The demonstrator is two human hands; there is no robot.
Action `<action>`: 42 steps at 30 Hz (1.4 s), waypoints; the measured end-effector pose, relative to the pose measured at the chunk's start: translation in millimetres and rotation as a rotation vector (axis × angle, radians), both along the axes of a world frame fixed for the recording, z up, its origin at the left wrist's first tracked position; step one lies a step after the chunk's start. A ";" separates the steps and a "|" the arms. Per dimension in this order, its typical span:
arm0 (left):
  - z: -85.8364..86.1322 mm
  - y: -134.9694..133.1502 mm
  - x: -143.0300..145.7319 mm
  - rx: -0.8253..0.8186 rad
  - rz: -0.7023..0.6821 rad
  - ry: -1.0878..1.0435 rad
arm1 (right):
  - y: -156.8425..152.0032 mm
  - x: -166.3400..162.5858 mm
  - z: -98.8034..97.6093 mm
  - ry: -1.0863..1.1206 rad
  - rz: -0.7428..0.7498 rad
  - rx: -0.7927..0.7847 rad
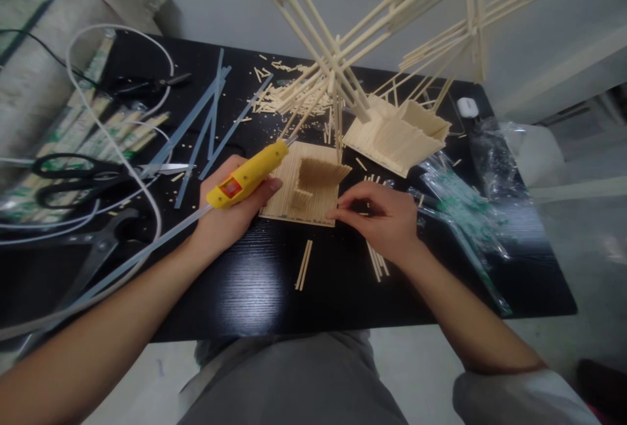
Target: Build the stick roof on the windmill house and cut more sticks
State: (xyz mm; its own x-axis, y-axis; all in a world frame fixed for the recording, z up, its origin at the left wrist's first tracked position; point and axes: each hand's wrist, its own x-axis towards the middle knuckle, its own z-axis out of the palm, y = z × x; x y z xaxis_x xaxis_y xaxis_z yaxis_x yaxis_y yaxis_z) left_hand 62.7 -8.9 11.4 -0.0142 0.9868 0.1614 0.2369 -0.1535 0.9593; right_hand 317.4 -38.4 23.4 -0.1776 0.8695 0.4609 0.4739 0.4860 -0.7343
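Scissors (105,177) lie at the left of the bench (245,301), my left hand (228,217) clasps a yellow glue gun (249,175) by the stick model (319,177) mid-bench, and the fingers of my right hand (386,211) bend at its right edge, whether they pinch anything I cannot tell

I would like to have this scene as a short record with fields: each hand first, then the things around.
Left hand: holds a yellow glue gun
Right hand: fingers at the right edge of the stick model; whether they pinch something is unclear
Beyond right hand: second stick model
Left side: black-handled scissors, bluish strips
Near side: loose sticks
Surface: black table
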 end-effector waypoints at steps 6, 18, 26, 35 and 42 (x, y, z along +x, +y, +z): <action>0.3 -0.5 -1.7 0.005 -0.001 0.014 | 1.4 -0.5 1.5 -0.032 0.048 0.039; 2.1 -0.5 0.6 -0.011 0.000 0.026 | 0.6 -0.4 -1.6 -0.050 0.035 -0.020; 2.3 -0.2 1.1 -0.001 0.012 0.077 | 0.6 2.3 -2.4 0.144 -0.050 -0.181; 1.7 0.3 0.5 0.008 0.007 0.077 | 5.1 1.4 -7.3 0.260 0.005 -0.265; -2.5 0.4 -0.1 0.017 0.015 0.063 | 6.0 -0.7 -11.9 0.197 0.000 -0.163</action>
